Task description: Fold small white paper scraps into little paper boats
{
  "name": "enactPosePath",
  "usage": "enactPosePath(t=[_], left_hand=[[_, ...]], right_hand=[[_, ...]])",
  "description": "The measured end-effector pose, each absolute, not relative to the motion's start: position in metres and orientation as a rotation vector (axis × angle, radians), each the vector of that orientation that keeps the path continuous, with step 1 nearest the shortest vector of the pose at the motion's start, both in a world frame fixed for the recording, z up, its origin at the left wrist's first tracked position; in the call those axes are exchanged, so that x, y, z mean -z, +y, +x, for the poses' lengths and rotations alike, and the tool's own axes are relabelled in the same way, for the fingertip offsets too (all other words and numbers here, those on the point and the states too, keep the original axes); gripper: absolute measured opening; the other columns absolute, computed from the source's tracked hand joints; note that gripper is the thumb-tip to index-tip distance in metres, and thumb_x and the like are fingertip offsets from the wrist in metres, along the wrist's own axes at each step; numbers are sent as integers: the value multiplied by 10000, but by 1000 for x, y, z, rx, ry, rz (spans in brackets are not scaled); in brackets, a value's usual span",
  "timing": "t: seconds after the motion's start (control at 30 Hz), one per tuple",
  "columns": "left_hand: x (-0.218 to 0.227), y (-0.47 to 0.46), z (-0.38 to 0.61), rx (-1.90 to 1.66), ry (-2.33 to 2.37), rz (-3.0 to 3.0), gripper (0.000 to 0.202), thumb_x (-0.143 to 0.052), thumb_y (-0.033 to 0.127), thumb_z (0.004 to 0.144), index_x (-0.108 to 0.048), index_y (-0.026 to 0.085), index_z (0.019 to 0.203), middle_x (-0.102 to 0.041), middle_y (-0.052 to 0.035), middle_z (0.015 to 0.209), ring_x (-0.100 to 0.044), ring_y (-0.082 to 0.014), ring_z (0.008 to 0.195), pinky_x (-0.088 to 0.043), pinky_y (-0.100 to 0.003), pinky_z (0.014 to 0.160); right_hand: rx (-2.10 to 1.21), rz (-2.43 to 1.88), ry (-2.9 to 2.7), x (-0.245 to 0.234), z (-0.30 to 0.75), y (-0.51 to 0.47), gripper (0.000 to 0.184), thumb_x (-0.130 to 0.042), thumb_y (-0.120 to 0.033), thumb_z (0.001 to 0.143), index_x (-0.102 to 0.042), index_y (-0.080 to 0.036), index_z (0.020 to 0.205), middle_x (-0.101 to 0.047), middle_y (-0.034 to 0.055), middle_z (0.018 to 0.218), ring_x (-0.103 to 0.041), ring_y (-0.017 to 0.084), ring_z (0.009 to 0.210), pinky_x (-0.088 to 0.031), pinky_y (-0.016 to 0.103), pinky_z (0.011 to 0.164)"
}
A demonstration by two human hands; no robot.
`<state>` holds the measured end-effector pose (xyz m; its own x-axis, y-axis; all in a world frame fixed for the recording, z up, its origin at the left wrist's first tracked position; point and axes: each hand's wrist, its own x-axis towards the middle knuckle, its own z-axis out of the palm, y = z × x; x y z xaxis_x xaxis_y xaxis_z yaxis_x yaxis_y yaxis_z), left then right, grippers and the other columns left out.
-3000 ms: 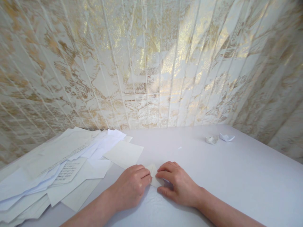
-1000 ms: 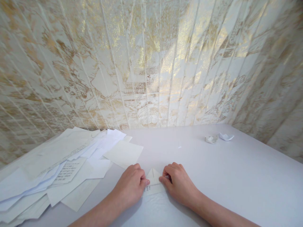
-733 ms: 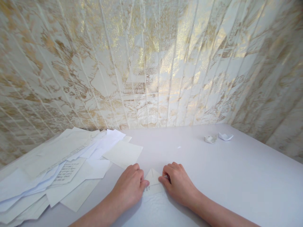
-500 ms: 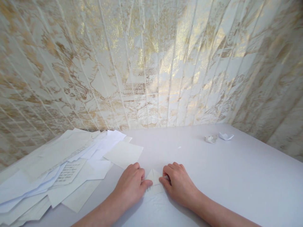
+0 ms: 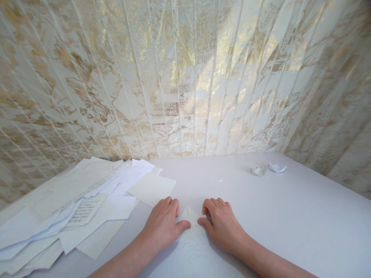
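Note:
A small folded sheet of paper (image 5: pixel 189 217) lies on the white table between my hands, its pointed top facing away from me and a crease running down from the tip. My left hand (image 5: pixel 164 221) is closed at the paper's left side, the thumb laid over its face and the other fingers curled. At the right edge, my right hand (image 5: pixel 222 223) pinches the paper between thumb and curled fingers. Part of both side corners is hidden by the hands.
A spread pile of loose paper sheets (image 5: pixel 87 197), some printed, covers the table's left side. Two small folded paper boats (image 5: pixel 259 171) (image 5: pixel 277 167) stand at the far right. A tiny paper scrap (image 5: pixel 220 180) lies beyond my hands. A patterned curtain (image 5: pixel 185 85) hangs behind the table (image 5: pixel 290 224).
My left thumb has slid slightly right across the paper, and my right hand has shifted a little right. Print seen near the left thumb before is out of sight now.

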<state>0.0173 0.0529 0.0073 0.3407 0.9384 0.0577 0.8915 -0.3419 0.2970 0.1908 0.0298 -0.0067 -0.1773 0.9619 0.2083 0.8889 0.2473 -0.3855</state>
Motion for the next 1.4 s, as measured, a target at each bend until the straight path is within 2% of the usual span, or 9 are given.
enactPosePath(t=[0.27,0.5,0.8,1.0,1.1,1.2,1.27,1.33,1.4], left_hand=[[-13,59,0,-226,1533,2271,111,-538,200,656,-450,195,723,-487,-2,801,-481,-182,798,-346,-269,665],[-15,62,-9,-184,1401,2230,197,-529,100,612,-476,203,771,-488,4,867,-462,-171,871,-338,-266,739],[-15,61,1,-236,1495,2121,152,-611,176,565,-541,183,699,-505,-11,861,-461,-187,866,-340,-273,744],[-15,57,6,-329,1476,2090,120,-575,181,572,-479,184,644,-506,13,770,-453,-171,794,-330,-263,698],[-14,55,7,-411,1359,1992,124,-528,159,583,-433,191,654,-460,54,666,-430,-129,678,-328,-224,618],[-12,51,9,-498,1231,1869,195,-503,123,583,-441,198,752,-427,89,590,-408,-104,586,-312,-201,548],[-11,48,12,-551,1188,1836,149,-519,139,599,-478,187,735,-442,85,574,-418,-106,579,-308,-203,536],[-11,45,14,-616,1143,1760,68,-542,181,630,-526,164,694,-490,58,593,-443,-116,593,-323,-214,543],[-11,43,17,-694,1051,1608,119,-553,214,663,-573,139,753,-558,17,661,-488,-138,642,-361,-231,587]], right_hand=[[-405,-1683,-2110,5,198,33,108,-543,-100,686,-501,-193,719,-580,14,751,-481,181,758,-282,295,674],[-481,-1666,-2092,5,201,38,133,-538,-65,661,-527,-193,695,-562,-4,711,-471,163,742,-271,281,669],[-511,-1630,-2030,6,196,32,120,-595,-147,641,-545,-202,735,-567,7,790,-465,183,793,-268,296,711],[-515,-1567,-2034,7,193,29,104,-597,-148,631,-529,-194,694,-556,-1,787,-457,178,792,-281,298,714],[-549,-1509,-2035,4,192,29,92,-567,-120,641,-502,-185,650,-542,-14,717,-459,162,750,-296,288,697],[-689,-1398,-1995,1,191,28,110,-548,-99,653,-479,-179,622,-505,-35,636,-450,129,666,-316,257,651],[-798,-1331,-1909,2,190,28,101,-552,-126,670,-477,-177,626,-480,-42,612,-423,109,604,-317,233,589],[-928,-1259,-1761,4,188,28,97,-567,-200,691,-478,-176,657,-456,-45,606,-385,94,554,-305,217,526],[-1117,-1138,-1587,6,185,27,168,-582,-301,703,-480,-169,688,-443,-44,597,-365,86,531,-300,209,493]])
